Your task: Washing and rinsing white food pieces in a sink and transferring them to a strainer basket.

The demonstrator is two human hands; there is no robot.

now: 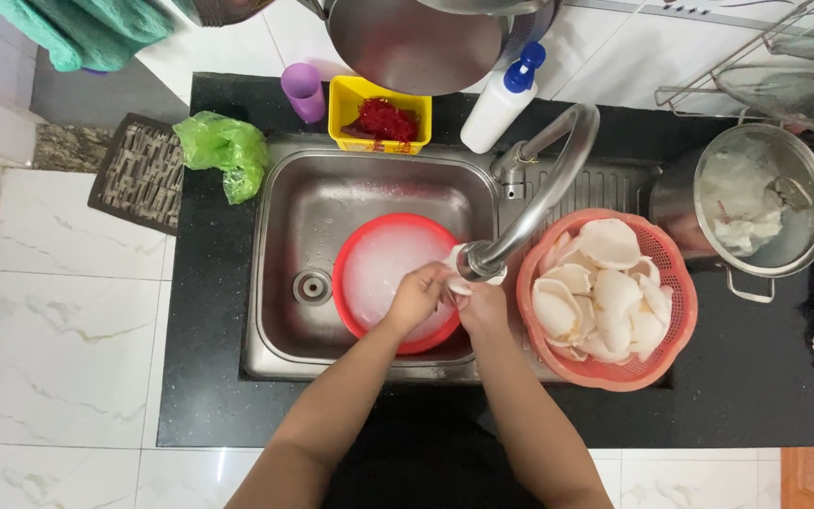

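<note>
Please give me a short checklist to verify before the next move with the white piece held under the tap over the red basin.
1. Both hands on the white piece: left hand and right hand meet at it; ok.
2. Piece under the tap spout: ok.
3. Water running: cannot tell.
4. Red basin below the hands, inside the sink: ok.
5. Room in the orange basket: heaped with white pieces; not ok.
6. Sink drain uncovered: ok.

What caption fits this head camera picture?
Both hands, left and right, hold a white piece under the tap above a red bowl.
</note>
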